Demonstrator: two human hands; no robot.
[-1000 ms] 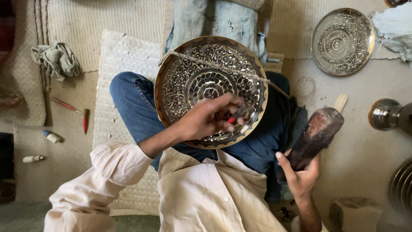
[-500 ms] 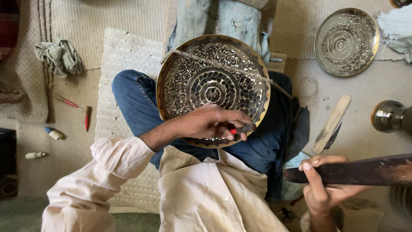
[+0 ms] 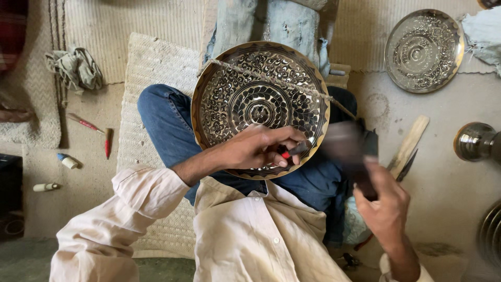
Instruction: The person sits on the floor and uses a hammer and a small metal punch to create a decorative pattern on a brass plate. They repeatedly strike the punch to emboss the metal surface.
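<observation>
With the left hand [image 3: 261,149] pinching a small chisel [image 3: 297,150] to the engraved plate [image 3: 245,83] and the right hand [image 3: 386,209] gripping a blurred mallet [image 3: 347,151] — a crooked blow could hit fingers or scar the pattern.

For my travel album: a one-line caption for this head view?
Left hand holds a small tool on an engraved plate; right hand swings a blurred mallet.

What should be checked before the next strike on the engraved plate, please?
1. Punch tool pinched in left hand, tip on plate: ok.
2. Engraved plate propped on the lap, cord across it: ok.
3. Dark mallet gripped in right hand: ok, though blurred.
4. Fingers beside the tool's struck end: cannot tell.
5. Exact tip position on the pattern: cannot tell.
</observation>
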